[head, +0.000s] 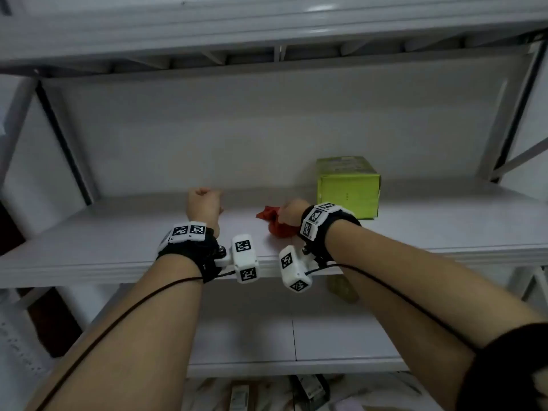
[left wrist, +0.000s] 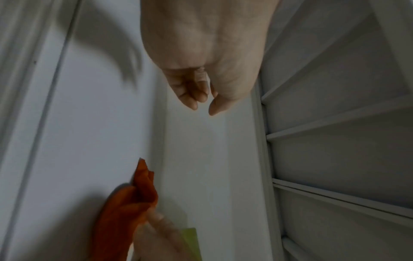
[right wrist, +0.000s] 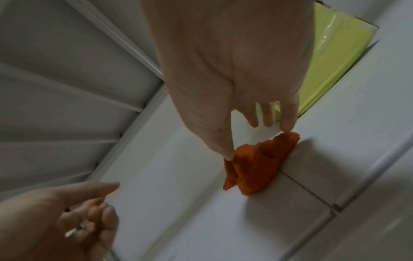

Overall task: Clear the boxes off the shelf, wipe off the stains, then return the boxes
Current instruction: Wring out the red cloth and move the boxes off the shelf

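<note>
A lime-green box (head: 347, 188) (right wrist: 330, 53) stands on the white shelf (head: 118, 232), towards the back right. My right hand (head: 292, 213) (right wrist: 258, 143) is just left of the box and pinches a crumpled red cloth (head: 268, 216) (right wrist: 257, 167) (left wrist: 125, 211) between thumb and fingertips, with the cloth lying on the shelf board. My left hand (head: 204, 203) (left wrist: 201, 98) (right wrist: 89, 211) hovers over the middle of the shelf with its fingers curled and nothing in it. No stain shows on the board.
The shelf above (head: 267, 34) hangs low over both hands. Grey uprights (head: 498, 129) frame the sides. A lower white shelf (head: 326, 336) lies beneath, with a pale green object (head: 341, 289) half hidden under the board. Blurred boxes (head: 243, 396) lie on the floor.
</note>
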`<state>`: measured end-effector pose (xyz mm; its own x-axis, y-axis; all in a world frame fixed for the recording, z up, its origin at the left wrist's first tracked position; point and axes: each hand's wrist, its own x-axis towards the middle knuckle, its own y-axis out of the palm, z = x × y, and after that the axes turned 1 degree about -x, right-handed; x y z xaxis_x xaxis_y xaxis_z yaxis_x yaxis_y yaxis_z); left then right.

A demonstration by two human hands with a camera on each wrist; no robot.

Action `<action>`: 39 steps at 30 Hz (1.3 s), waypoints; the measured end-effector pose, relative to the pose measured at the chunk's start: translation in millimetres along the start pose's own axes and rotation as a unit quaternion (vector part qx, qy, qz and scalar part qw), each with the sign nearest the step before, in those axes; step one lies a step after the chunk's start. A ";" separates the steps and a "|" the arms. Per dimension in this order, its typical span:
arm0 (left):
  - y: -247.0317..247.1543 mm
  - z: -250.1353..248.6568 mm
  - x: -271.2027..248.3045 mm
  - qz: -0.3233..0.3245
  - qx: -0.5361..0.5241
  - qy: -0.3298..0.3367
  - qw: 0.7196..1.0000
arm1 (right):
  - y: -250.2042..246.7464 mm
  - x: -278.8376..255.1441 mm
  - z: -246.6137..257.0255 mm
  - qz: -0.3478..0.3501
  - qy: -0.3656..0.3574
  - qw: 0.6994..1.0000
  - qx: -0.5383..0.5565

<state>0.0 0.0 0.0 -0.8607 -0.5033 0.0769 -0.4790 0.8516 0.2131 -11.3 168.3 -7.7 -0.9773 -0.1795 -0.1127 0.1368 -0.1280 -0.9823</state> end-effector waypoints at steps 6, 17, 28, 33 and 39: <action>-16.3 1.8 1.9 0.024 0.034 0.027 0.999 | 17.0 18.0 4.9 0.036 -0.016 0.999 0.013; -12.8 8.9 -20.8 0.049 0.092 0.049 0.993 | 12.1 -18.0 -8.9 -0.025 -0.029 0.990 0.133; 6.4 -0.4 -84.5 0.241 0.143 0.004 0.960 | -13.4 -71.5 -19.0 -0.234 -0.039 0.924 0.298; 12.0 -4.5 -119.0 0.360 0.152 0.003 0.921 | -16.7 -93.0 -24.4 -0.254 -0.054 0.915 0.308; 1.7 -1.0 -146.0 0.340 0.183 0.048 0.921 | -4.2 -119.7 -30.2 -0.210 -0.082 0.936 0.269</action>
<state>125.0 74.8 -9.9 -0.9727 0.1680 0.1600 0.1232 0.9583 -0.2578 100.2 219.8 5.4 -0.9313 -0.1451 0.3340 -0.1485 -0.6862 -0.7121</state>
